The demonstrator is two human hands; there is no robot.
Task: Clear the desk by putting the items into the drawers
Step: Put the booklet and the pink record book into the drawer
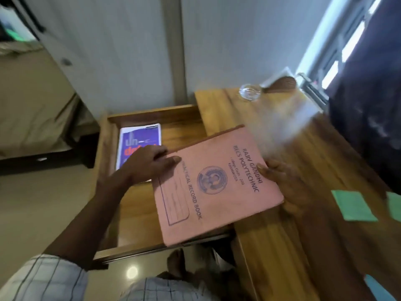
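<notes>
A pink practical record book (217,185) hangs over the pulled-out wooden drawer (108,148) at the desk's left side. My left hand (149,164) grips the book's left edge, thumb on the cover. My right hand (282,183) holds its right edge from below, thumb on top, over the wooden desk (314,170). Inside the drawer lies a purple and white book (138,140), partly hidden by my left hand. Green sticky notes (353,205) lie on the desk to the right.
A clear glass dish (249,92) and a brown brush-like thing (280,83) sit at the desk's far end. A blue note (377,287) lies at the near right. A dark curtain (368,105) hangs right; a bed stands left. My foot (175,263) is on the floor below the drawer.
</notes>
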